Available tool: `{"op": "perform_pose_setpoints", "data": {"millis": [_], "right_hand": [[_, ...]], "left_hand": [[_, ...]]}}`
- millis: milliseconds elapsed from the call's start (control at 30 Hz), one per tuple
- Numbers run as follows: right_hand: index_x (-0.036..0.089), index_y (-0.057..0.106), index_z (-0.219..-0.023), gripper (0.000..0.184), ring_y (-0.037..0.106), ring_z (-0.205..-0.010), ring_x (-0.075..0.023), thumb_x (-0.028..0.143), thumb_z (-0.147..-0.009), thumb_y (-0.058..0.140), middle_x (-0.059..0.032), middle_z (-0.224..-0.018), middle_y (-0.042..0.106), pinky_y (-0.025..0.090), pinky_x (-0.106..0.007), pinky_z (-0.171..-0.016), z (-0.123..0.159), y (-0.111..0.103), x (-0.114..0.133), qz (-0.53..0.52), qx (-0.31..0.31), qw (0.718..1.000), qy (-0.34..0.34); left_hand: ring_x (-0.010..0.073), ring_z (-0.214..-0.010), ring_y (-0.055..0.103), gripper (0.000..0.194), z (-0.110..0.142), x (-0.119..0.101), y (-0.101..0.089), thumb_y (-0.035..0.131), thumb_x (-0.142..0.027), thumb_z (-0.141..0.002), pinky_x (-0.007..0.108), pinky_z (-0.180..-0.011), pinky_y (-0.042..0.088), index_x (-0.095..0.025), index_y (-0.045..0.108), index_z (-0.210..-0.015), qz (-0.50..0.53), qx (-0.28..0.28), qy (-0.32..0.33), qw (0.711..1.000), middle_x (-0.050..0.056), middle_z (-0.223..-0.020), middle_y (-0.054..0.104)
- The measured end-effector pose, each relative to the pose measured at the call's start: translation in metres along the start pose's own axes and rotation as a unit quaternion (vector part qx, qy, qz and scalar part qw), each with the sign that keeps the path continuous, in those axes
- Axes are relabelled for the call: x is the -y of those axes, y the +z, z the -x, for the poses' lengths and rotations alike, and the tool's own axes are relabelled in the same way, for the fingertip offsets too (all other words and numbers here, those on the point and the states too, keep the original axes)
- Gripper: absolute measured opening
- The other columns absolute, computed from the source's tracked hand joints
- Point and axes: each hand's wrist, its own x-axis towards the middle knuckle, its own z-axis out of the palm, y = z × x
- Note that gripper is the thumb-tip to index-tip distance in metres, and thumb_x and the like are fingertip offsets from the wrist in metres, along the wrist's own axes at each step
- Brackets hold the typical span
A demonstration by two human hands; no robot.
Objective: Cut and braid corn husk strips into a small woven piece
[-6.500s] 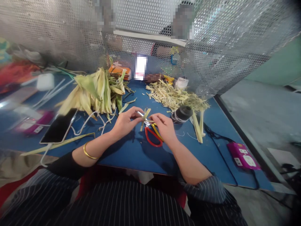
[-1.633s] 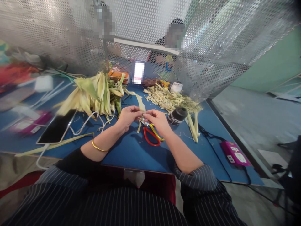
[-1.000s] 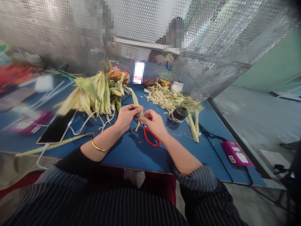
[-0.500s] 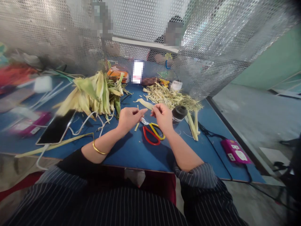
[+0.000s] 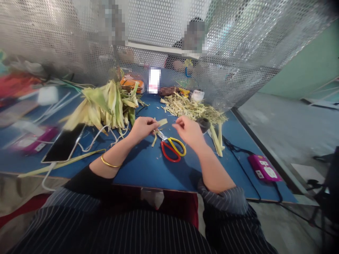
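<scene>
My left hand [image 5: 144, 127] is closed in a pinch on a strip of corn husk [image 5: 163, 122], whose pale end sticks out past the fingertips. To its right, my right hand [image 5: 191, 133] has its thumb and fingers pressed together. A thin pale bit shows at those fingertips, too small to name. Below and between the hands lie scissors [image 5: 171, 149] with one red and one yellow handle, their blades pointing toward my left hand. Behind my right hand stands a dark spool of thread [image 5: 204, 123], partly covered by the hand.
A bundle of corn husks [image 5: 106, 106] lies at the back left, and shredded husk [image 5: 190, 107] is heaped at the back right. A phone [image 5: 63, 143] with a white cable is on the left. A purple box [image 5: 264, 168] sits right. Behind a perforated screen [image 5: 153, 31] is another person.
The husk strip, earlier stretched out by my right fingers, now shows at my left fingertips. My right hand has moved right, away from my left, and covers more of the spool.
</scene>
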Motion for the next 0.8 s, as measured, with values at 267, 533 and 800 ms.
{"op": "perform_pose_setpoints", "data": {"millis": [267, 533, 800], "right_hand": [[0.014, 0.047, -0.111, 0.04, 0.064, -0.074, -0.0248, 0.018, -0.071, 0.051, -0.0124, -0.094, 0.063, 0.037, -0.03, -0.054, 0.038, 0.016, 0.009, 0.273, 0.22, 0.935, -0.05], [0.013, 0.033, -0.134, 0.064, 0.065, -0.075, -0.026, 0.019, -0.073, 0.051, -0.0139, -0.09, 0.067, 0.035, -0.029, -0.055, 0.031, 0.006, 0.0, 0.246, 0.257, 0.934, -0.022], [0.028, 0.05, -0.125, 0.048, 0.065, -0.082, -0.0212, 0.028, -0.077, 0.052, -0.0038, -0.097, 0.07, 0.035, -0.026, -0.06, 0.036, -0.036, -0.012, 0.215, 0.228, 0.948, -0.058]], "left_hand": [[0.0048, -0.044, 0.052, 0.018, -0.004, 0.004, 0.001, 0.068, -0.03, -0.072, 0.016, -0.038, 0.031, -0.013, 0.065, -0.075, 0.115, -0.046, -0.062, 0.99, 0.002, -0.066, 0.065], [0.0056, -0.048, 0.056, 0.017, -0.012, 0.016, 0.001, 0.068, -0.029, -0.072, 0.015, -0.038, 0.029, -0.013, 0.063, -0.074, 0.158, -0.049, -0.112, 0.98, 0.004, -0.07, 0.066], [0.0055, -0.048, 0.055, 0.019, -0.014, 0.015, 0.002, 0.071, -0.031, -0.07, 0.015, -0.036, 0.026, -0.013, 0.063, -0.073, 0.203, -0.113, -0.123, 0.965, 0.004, -0.07, 0.066]]}}
